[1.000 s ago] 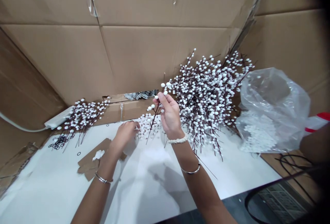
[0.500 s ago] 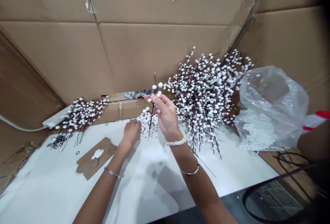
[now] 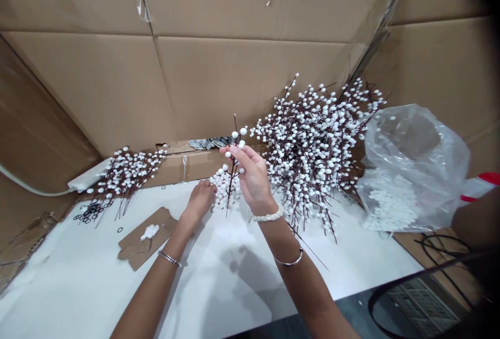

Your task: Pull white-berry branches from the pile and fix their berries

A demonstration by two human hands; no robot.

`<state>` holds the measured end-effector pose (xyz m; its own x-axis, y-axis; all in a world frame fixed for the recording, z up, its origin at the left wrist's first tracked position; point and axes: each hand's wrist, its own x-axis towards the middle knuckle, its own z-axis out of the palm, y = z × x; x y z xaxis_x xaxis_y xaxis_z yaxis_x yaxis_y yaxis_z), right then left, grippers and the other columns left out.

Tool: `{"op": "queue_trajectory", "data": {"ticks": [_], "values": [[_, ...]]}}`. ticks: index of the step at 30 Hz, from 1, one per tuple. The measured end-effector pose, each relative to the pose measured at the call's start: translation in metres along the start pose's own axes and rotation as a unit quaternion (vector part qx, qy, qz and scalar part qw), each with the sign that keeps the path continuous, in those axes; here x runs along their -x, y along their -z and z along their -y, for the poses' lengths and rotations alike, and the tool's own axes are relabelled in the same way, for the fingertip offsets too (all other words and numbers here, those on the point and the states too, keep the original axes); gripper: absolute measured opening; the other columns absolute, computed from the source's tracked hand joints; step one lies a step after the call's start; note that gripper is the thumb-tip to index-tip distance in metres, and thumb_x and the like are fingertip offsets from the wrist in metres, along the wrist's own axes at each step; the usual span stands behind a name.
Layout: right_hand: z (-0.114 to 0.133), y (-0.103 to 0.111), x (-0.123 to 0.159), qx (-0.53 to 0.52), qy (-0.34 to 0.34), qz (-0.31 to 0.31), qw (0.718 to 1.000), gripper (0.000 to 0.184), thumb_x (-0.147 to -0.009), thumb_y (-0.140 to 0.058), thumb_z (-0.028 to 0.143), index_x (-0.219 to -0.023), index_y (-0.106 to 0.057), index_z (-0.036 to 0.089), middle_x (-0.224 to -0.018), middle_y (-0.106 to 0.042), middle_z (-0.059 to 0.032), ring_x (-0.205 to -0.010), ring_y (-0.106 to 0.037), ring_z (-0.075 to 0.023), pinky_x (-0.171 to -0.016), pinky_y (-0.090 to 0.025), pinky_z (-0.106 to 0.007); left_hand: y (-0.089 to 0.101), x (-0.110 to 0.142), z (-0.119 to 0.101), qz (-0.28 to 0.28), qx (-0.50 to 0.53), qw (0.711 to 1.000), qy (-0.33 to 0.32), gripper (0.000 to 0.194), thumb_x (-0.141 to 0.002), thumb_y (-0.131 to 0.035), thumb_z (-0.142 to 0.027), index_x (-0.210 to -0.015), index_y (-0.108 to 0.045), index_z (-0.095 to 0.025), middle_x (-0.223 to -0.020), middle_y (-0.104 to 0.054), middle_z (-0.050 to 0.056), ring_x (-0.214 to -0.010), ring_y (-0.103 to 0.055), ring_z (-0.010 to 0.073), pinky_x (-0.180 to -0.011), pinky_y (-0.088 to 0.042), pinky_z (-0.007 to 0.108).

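White berry stem (image 3: pixel 232 185) partly hidden behind the right hand (image 3: pixel 253 180)

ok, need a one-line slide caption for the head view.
Right hand holds a white-berried stem upright as the left hand touches a loose white berry cluster on a white-covered table.

Left hand (image 3: pixel 200 202): one thin silver bangle (image 3: pixel 169 259) behind the fingers. Right hand (image 3: pixel 253 180): white beaded bracelet (image 3: pixel 268 216) nearest the fingers, second silver bangle (image 3: pixel 288 260) farther back.
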<state>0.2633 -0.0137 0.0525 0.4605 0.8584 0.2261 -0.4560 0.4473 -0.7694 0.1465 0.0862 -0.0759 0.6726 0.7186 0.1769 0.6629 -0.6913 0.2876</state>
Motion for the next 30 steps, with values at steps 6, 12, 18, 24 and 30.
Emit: {"op": "queue_trajectory", "data": {"ticks": [6, 12, 18, 24, 30], "values": [[0.002, 0.003, -0.001, 0.009, -0.053, 0.030, 0.998, 0.013, -0.069, -0.079, 0.029, -0.075, -0.073, 0.019, -0.085, -0.074, -0.0011, -0.069, -0.059, -0.0086, -0.067, -0.049, -0.022, 0.054, 0.007, -0.009, -0.086, 0.101, 0.990, -0.038, 0.011, -0.088, -0.057, -0.023, -0.098, -0.057, -0.018, -0.098, -0.068, 0.007, -0.091, -0.065, 0.0197, -0.083, -0.052, 0.032], [-0.003, -0.004, 0.002, -0.009, -0.102, 0.118, 0.988, 0.018, -0.067, -0.080, 0.032, -0.073, -0.070, 0.019, -0.079, -0.074, -0.0011, -0.073, -0.065, -0.0119, -0.071, -0.054, -0.025, 0.113, 0.034, -0.042, -0.265, 0.413, 0.871, -0.036, 0.020, -0.082, -0.071, -0.029, -0.095, -0.060, -0.018, -0.095, -0.070, 0.004, -0.086, -0.070, 0.0166, -0.078, -0.059, 0.029], [-0.008, -0.011, 0.008, -0.018, -0.061, 0.109, 0.992, 0.020, -0.066, -0.081, 0.032, -0.073, -0.066, 0.020, -0.074, -0.072, -0.0003, -0.069, -0.065, -0.0136, -0.074, -0.054, -0.029, 0.127, 0.044, -0.061, -0.238, 0.556, 0.795, -0.050, 0.015, -0.082, -0.072, -0.024, -0.095, -0.066, -0.017, -0.098, -0.072, 0.006, -0.091, -0.071, 0.0153, -0.079, -0.060, 0.026], [-0.010, -0.014, 0.012, -0.029, -0.046, 0.097, 0.994, 0.016, -0.065, -0.081, 0.028, -0.072, -0.068, 0.021, -0.077, -0.072, 0.0009, -0.071, -0.064, -0.0127, -0.076, -0.055, -0.027, 0.128, 0.042, -0.058, -0.237, 0.612, 0.754, -0.030, 0.011, -0.082, -0.073, -0.024, -0.086, -0.068, -0.016, -0.099, -0.073, 0.008, -0.092, -0.071, 0.0172, -0.078, -0.061, 0.028], [-0.016, -0.016, 0.017, -0.008, -0.021, 0.107, 0.994, 0.014, -0.068, -0.078, 0.031, -0.078, -0.071, 0.023, -0.086, -0.073, -0.0007, -0.084, -0.067, -0.0160, -0.083, -0.054, -0.031, 0.129, 0.041, -0.056, -0.204, 0.673, 0.710, 0.023, 0.028, -0.069, -0.083, -0.023, -0.093, -0.070, -0.016, -0.101, -0.074, 0.007, -0.089, -0.071, 0.0168, -0.081, -0.059, 0.028]]}}
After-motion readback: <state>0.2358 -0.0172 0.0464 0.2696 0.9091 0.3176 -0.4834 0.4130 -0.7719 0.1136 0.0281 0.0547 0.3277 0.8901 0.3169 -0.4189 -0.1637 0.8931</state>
